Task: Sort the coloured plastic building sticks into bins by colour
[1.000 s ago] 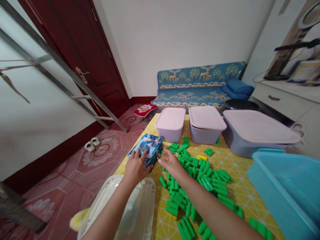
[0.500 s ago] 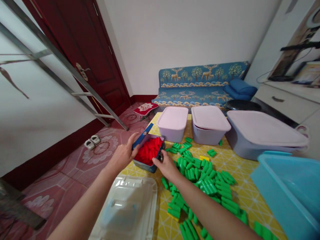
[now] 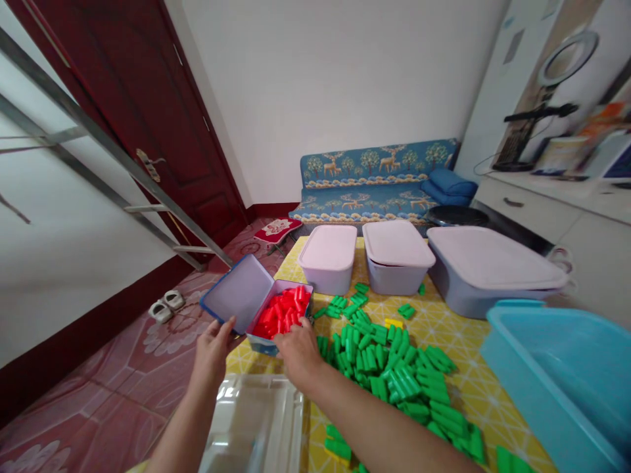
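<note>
A hinged tin box (image 3: 263, 345) full of red plastic pieces (image 3: 283, 309) stands at the left edge of the table. Its blue-edged lid (image 3: 239, 289) is swung out to the left, pale inside facing up. My left hand (image 3: 214, 341) is closed on the lid's near edge, thumb and fingers pinching it. At the near right corner of the box, my right hand (image 3: 298, 351) grips the rim, its fingertips close to the red pieces and partly hidden. A heap of green plastic pieces (image 3: 394, 368) spreads right of the box, with a few yellow pieces (image 3: 393, 323).
Three lidded storage bins (image 3: 328, 256) line the far side of the yellow-patterned table (image 3: 497, 368). A light-blue tub (image 3: 552, 394) stands at the right. A clear plastic lid (image 3: 256, 420) lies close to me. A metal ladder (image 3: 123, 171) leans at the left.
The box lid has swung from upright to open on the left, my left hand moving left and down with it. My right hand has shifted along the box's rim towards me. The view has turned right.
</note>
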Demonstrator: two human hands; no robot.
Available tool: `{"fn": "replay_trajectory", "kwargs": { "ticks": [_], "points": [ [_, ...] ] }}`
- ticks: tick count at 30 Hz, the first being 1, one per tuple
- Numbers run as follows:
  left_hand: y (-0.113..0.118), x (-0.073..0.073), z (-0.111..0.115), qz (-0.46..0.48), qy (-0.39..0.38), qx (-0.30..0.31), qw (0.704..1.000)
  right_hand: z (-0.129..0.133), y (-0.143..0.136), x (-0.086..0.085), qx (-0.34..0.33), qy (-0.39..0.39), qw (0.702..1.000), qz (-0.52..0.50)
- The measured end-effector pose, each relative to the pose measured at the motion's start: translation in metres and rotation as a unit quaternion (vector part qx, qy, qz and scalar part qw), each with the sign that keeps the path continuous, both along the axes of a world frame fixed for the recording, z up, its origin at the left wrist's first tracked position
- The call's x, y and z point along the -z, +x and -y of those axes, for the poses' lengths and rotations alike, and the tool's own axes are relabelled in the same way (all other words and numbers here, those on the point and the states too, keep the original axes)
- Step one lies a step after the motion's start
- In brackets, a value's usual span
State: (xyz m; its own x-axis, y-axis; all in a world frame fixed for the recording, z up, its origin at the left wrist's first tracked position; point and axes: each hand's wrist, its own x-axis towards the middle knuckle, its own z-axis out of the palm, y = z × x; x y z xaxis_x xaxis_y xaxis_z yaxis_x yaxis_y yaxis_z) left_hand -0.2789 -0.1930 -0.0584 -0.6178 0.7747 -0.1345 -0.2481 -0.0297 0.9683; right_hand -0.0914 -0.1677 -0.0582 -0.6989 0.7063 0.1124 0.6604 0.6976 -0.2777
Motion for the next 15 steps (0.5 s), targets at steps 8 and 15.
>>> {"fn": "replay_trajectory", "kwargs": {
  "ticks": [8, 15],
  "points": [
    [0.052, -0.097, 0.044, -0.045, 0.194, 0.04, 0.979, 0.054, 0.125, -0.101, 0.044, 0.046, 0.962, -0.266],
    [0.16, -0.016, 0.003, 0.068, 0.085, 0.265, 0.958, 0.097, 0.245, -0.048, 0.209, -0.343, 0.742, -0.536]
  ]
}}
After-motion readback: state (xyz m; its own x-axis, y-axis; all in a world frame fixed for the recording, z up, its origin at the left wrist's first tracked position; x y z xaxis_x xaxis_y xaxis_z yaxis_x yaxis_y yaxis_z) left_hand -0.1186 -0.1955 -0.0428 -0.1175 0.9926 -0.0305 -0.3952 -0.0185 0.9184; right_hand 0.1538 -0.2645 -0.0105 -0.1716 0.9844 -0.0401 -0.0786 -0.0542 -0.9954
